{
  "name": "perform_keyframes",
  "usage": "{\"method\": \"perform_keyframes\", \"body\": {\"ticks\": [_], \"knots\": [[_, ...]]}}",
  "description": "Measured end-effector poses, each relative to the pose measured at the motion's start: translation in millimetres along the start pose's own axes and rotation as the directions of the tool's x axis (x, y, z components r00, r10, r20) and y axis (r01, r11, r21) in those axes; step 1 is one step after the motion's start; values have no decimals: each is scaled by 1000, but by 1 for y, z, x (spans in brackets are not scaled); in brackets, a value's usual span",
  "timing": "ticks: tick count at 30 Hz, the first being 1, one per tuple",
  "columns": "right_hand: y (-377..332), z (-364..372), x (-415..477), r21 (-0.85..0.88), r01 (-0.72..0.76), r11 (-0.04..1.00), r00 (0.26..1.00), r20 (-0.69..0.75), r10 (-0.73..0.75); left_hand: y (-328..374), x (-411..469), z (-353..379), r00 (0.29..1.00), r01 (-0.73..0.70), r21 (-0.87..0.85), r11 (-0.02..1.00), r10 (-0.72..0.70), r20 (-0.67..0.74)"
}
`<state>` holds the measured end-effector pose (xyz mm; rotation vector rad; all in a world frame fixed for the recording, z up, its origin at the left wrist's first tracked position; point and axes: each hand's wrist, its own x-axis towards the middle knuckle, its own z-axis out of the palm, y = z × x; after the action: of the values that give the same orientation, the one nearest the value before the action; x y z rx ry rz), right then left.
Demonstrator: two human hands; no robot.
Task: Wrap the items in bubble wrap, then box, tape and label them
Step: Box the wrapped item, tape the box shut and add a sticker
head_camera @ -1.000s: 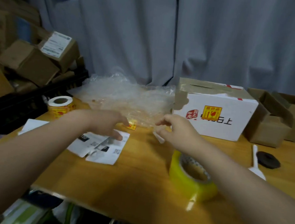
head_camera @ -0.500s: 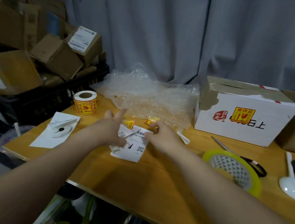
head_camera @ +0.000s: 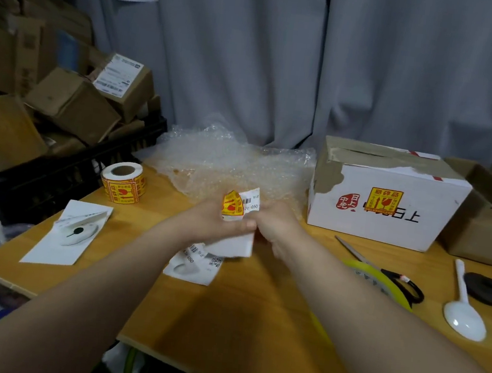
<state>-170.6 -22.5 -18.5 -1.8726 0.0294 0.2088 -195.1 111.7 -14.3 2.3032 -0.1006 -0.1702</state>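
My left hand (head_camera: 212, 222) and my right hand (head_camera: 277, 225) meet above the table's middle and together grip a bunch of label scraps (head_camera: 240, 209): a yellow fragile sticker and white barcode paper. Another white barcode label (head_camera: 197, 265) lies on the wood just under my left wrist. A white taped box (head_camera: 391, 201) with a yellow fragile sticker stands at the back right. Crumpled bubble wrap (head_camera: 226, 162) is spread behind my hands. A roll of yellow fragile stickers (head_camera: 123, 182) stands at the back left.
A yellow tape roll (head_camera: 381, 283), scissors (head_camera: 403, 283), a white spoon (head_camera: 464, 312) and a black disc (head_camera: 487, 289) lie at the right. A white backing sheet (head_camera: 68, 234) lies near the left edge. Open brown boxes (head_camera: 489, 216) stand far right; cartons (head_camera: 72, 103) pile at left.
My hands have lifted the paper scraps off the table and closed together on them. The view has turned left, so the box and tape roll sit further right.
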Motion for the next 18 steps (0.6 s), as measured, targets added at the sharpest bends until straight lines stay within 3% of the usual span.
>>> {"method": "perform_keyframes", "body": {"ticks": [3,5,10,14,16,18], "knots": [[-4,-15,1,-182,100,978,994,61,-90,-3,15,5,985,8,-357,934,-69,-159],[-5,-24,-1,-248,130,960,990,82,-113,-7,29,10,957,-18,-424,906,-108,-271],[-2,-58,2,-378,102,920,987,-78,-142,-12,54,17,904,-49,-230,972,-55,-424],[1,-91,-7,-234,152,960,969,-158,-192,-16,57,29,981,23,9,1000,-21,-195],[2,-103,-12,-189,172,967,966,-158,-203,-6,56,28,953,39,185,982,19,-301],[3,-113,-15,-175,197,965,961,-159,-225,17,48,21,896,-72,100,992,108,-430]]}}
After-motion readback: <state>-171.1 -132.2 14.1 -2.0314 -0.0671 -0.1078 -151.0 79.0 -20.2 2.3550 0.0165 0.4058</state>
